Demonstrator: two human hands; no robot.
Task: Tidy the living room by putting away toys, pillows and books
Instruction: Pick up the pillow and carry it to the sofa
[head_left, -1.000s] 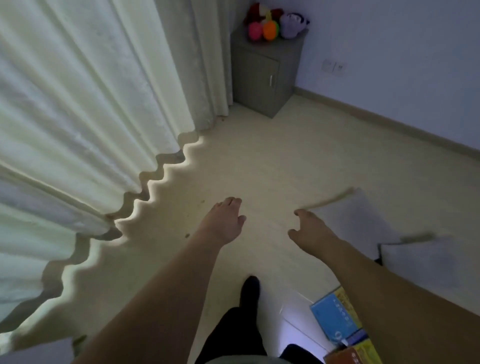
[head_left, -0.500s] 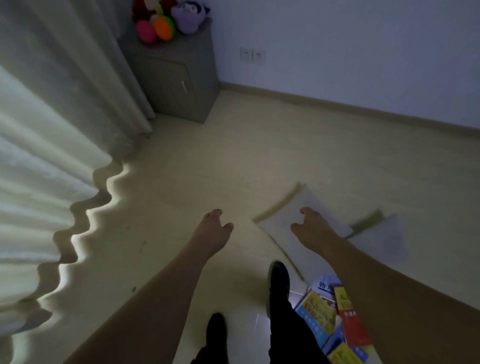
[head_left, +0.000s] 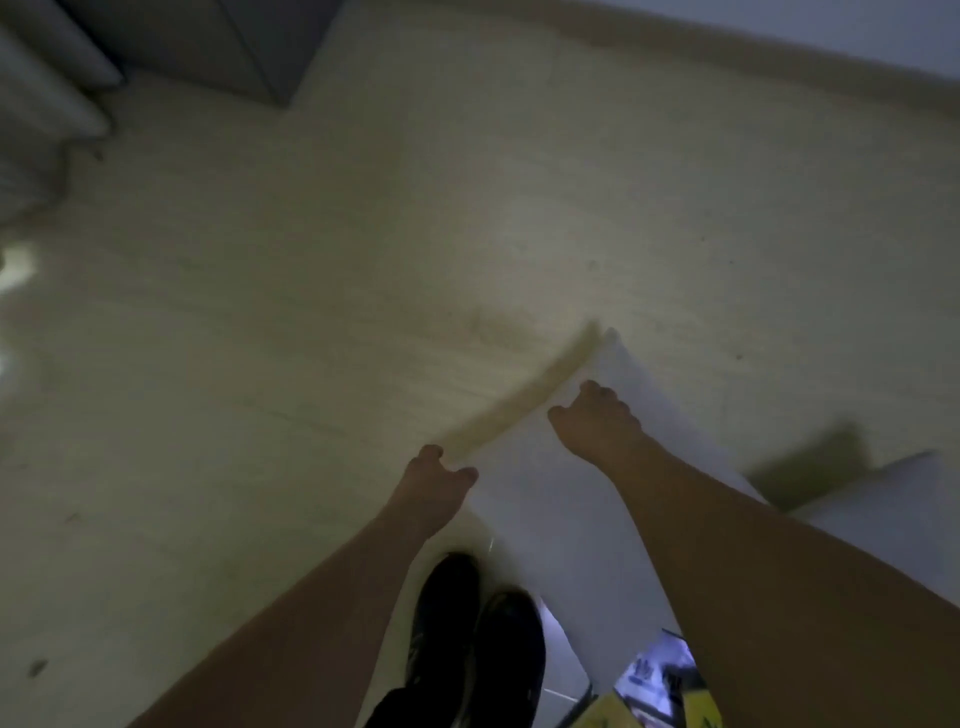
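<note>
Head view, blurred and dim. Left hand (head_left: 434, 475) at 6 o'clock, fingers curled over the near corner of a white pillow (head_left: 550, 499) flat on the floor (head_left: 311, 312). Right hand (head_left: 597, 421) at 4 o'clock, resting on the pillow's top edge; grip impossible to tell. Second pillow (head_left: 883, 509) at 3 o'clock. Books (head_left: 654, 675) at 5 o'clock, beside black shoes (head_left: 478, 623).

We see two bare forearms, no sleeves, left hand (head_left: 434, 480) and right hand (head_left: 597, 423) ungloved, no visible rings. Dark shoes (head_left: 475, 634), dark trouser hems (head_left: 410, 709) above them.
</note>
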